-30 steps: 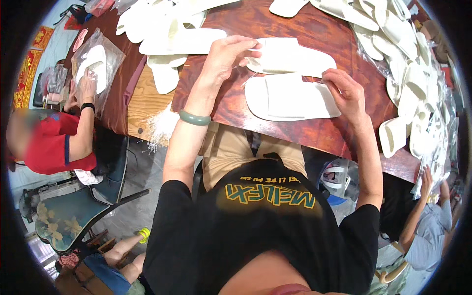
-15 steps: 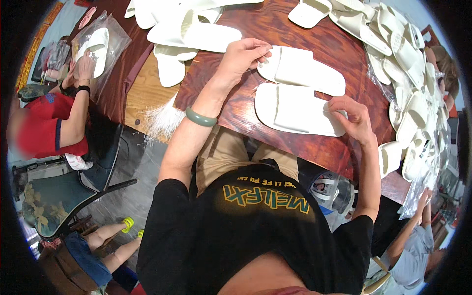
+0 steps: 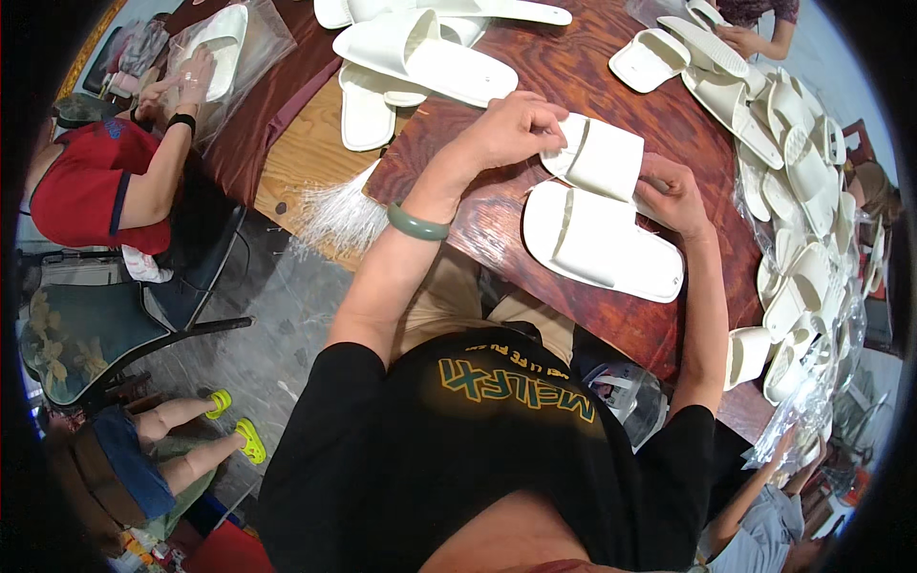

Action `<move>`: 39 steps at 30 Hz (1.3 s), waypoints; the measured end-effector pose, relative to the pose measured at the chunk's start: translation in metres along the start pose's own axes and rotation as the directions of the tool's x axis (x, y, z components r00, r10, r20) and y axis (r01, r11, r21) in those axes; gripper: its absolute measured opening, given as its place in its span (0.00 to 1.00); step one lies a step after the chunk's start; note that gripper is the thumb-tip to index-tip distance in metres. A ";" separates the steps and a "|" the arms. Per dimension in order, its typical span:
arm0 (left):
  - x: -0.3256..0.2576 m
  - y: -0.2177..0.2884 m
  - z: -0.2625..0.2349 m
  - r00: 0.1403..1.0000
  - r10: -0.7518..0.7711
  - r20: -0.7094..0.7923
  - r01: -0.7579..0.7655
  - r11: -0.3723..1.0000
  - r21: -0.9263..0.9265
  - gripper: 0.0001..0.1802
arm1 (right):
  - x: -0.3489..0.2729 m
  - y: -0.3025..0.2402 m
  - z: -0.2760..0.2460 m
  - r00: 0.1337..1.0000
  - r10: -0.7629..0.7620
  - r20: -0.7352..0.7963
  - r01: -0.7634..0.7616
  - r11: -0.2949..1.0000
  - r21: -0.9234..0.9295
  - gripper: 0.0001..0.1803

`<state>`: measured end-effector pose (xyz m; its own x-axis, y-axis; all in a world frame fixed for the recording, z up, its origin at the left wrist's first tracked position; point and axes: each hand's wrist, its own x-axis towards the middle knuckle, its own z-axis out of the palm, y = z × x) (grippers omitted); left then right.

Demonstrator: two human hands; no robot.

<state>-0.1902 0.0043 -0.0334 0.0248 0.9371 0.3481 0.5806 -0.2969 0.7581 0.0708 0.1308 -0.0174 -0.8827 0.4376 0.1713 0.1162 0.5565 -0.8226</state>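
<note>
Two white slide slippers lie side by side on the table in front of me, toes to the left. At the toe of the farther slipper (image 3: 600, 158) is my left hand (image 3: 516, 132), fingers closed in a pinch on its edge. My right hand (image 3: 674, 196) has curled fingers at the heel end of that same slipper and hides most of the heel. The nearer slipper (image 3: 604, 246) lies flat below it, touched by neither hand. A green bangle (image 3: 417, 222) circles my left wrist.
White slippers (image 3: 425, 57) overlap at the far left; a large heap of slippers (image 3: 807, 181) and clear plastic covers the right side. White strands (image 3: 339, 210) hang over the wooden board. A person in red (image 3: 91, 191) handles a bagged slipper at left. Other people work at right.
My right hand has left the nearer slipper's heel and moved away from me to the farther slipper's heel. My left hand stays at the farther slipper's toe. The whole view has shifted slightly.
</note>
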 end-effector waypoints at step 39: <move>-0.001 0.026 -0.010 0.923 -0.383 -0.036 0.213 0.586 -0.782 0.09 | 0.059 -0.052 0.063 0.876 0.180 -0.448 0.003 0.926 0.378 0.09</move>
<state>-0.1835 -0.0061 -0.0085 -0.2288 0.9722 0.0506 -0.2911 -0.1179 0.9494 -0.0161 0.0830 0.0007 -0.5478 0.7999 0.2452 -0.0673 0.2499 -0.9659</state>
